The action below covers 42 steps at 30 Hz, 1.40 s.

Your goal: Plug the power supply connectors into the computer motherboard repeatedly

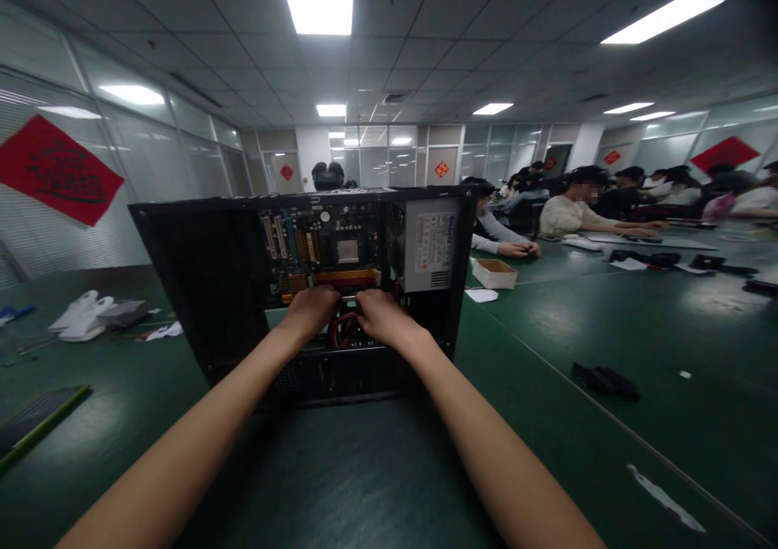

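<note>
A black computer case (200,273) stands on the green table before me with its side off. Inside it are a motherboard (328,229) and a silver power supply (430,245) at the upper right. My left hand (313,310) and my right hand (382,314) both reach into the case, just below the orange memory slots (346,276). The fingers of both hands are curled inward, and a thin edge shows between them. What they grip is hidden behind the hands. Red and black cables (344,330) hang between my wrists.
A cardboard box (494,272) stands right of the case. Farther right lie a crumpled black cloth-like item (606,380) and a white strip (667,497). White plastic bags (83,315) and a green-edged panel (45,423) lie on the left. Several people sit along the table at the right.
</note>
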Each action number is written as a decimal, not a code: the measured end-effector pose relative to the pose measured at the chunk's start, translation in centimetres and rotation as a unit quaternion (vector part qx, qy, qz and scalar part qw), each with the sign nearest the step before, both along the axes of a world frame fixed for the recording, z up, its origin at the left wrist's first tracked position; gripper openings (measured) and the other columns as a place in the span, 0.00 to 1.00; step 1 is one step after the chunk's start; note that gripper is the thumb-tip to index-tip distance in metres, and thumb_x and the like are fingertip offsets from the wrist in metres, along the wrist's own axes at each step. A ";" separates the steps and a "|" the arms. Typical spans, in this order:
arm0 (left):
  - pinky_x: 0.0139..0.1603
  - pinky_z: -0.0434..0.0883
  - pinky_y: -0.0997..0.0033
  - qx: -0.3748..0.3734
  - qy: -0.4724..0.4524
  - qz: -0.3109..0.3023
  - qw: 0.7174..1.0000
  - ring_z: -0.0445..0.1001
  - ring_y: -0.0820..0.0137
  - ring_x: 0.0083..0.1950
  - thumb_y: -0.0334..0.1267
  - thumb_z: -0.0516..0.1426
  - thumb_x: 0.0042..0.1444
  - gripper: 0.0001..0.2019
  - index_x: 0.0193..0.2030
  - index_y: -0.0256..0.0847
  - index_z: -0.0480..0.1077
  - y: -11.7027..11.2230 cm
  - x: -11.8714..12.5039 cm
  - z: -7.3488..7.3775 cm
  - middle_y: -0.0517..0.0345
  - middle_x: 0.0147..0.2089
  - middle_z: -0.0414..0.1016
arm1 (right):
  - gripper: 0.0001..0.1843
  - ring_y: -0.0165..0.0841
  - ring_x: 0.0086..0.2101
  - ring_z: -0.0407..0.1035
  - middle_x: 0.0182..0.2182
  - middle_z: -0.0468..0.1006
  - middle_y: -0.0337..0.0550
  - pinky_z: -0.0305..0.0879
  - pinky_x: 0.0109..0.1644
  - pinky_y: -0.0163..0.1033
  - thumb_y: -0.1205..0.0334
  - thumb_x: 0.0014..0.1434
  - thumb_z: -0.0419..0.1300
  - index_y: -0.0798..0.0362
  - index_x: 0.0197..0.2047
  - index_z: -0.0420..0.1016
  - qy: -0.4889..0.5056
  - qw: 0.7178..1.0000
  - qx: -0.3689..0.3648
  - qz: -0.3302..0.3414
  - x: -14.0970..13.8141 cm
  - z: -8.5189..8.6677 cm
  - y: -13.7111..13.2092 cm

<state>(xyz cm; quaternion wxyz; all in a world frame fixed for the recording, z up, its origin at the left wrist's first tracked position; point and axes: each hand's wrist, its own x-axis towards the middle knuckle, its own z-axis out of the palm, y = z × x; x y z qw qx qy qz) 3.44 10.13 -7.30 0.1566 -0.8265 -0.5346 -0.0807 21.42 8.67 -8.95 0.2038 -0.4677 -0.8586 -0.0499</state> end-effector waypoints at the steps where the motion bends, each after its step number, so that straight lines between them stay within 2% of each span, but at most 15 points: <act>1: 0.43 0.70 0.67 0.007 -0.001 0.000 1.000 0.78 0.59 0.46 0.35 0.51 0.63 0.14 0.47 0.40 0.77 0.0 0.0 0.0 0.44 0.47 0.79 | 0.09 0.41 0.46 0.72 0.44 0.77 0.53 0.64 0.45 0.38 0.67 0.60 0.57 0.58 0.44 0.72 -0.002 1.000 -0.002 0.001 0.0 0.0 0.0; 4: 0.41 0.70 0.67 0.025 -0.001 -0.002 1.000 0.78 0.59 0.45 0.35 0.52 0.63 0.13 0.46 0.41 0.77 0.1 -0.2 0.0 0.45 0.45 0.79 | 0.08 0.40 0.45 0.72 0.44 0.77 0.53 0.63 0.44 0.38 0.67 0.60 0.57 0.57 0.43 0.73 -0.013 1.000 -0.007 0.010 0.1 0.1 -0.2; 12: 0.42 0.71 0.65 0.011 -0.010 0.014 1.000 0.79 0.57 0.47 0.36 0.52 0.63 0.13 0.47 0.44 0.77 0.1 -0.3 0.0 0.49 0.47 0.80 | 0.09 0.38 0.44 0.72 0.45 0.75 0.50 0.64 0.43 0.38 0.68 0.65 0.53 0.56 0.46 0.71 -0.057 0.998 0.021 0.022 0.1 0.4 -0.1; 16: 0.41 0.71 0.64 0.014 -0.023 0.012 1.000 0.79 0.56 0.48 0.36 0.52 0.63 0.13 0.49 0.45 0.77 0.0 -0.4 0.0 0.49 0.48 0.80 | 0.11 0.37 0.43 0.73 0.45 0.74 0.49 0.65 0.41 0.37 0.70 0.66 0.50 0.56 0.47 0.71 -0.121 0.991 0.057 0.027 0.0 1.1 0.6; 21: 0.42 0.72 0.60 0.008 -0.022 0.010 1.000 0.79 0.53 0.48 0.39 0.52 0.64 0.14 0.50 0.43 0.77 -0.1 -0.4 0.1 0.47 0.48 0.80 | 0.12 0.37 0.47 0.71 0.46 0.72 0.52 0.66 0.47 0.39 0.69 0.68 0.47 0.57 0.48 0.70 -0.163 0.979 0.096 0.074 -0.4 1.0 2.4; 28: 0.41 0.73 0.61 0.023 -0.015 -0.014 1.000 0.78 0.54 0.48 0.37 0.53 0.63 0.13 0.49 0.42 0.77 0.2 -0.6 -0.3 0.49 0.47 0.79 | 0.15 0.41 0.45 0.73 0.45 0.75 0.56 0.69 0.45 0.40 0.71 0.67 0.45 0.59 0.48 0.70 -0.186 0.978 0.093 -0.007 -0.8 0.2 3.1; 35: 0.41 0.72 0.61 0.011 -0.013 0.000 1.000 0.78 0.54 0.48 0.40 0.51 0.65 0.14 0.49 0.40 0.76 -0.2 -0.4 -0.1 0.47 0.48 0.78 | 0.14 0.44 0.44 0.75 0.45 0.77 0.57 0.71 0.43 0.43 0.69 0.65 0.47 0.59 0.49 0.70 -0.200 0.975 0.090 -0.010 -1.2 0.5 2.5; 42: 0.42 0.72 0.63 0.010 -0.021 0.001 1.000 0.78 0.55 0.49 0.39 0.51 0.65 0.14 0.50 0.41 0.76 -0.4 -0.2 0.0 0.46 0.49 0.78 | 0.16 0.45 0.44 0.75 0.45 0.77 0.59 0.71 0.44 0.44 0.72 0.64 0.45 0.61 0.49 0.70 -0.210 0.973 0.093 -0.008 -1.1 0.5 2.8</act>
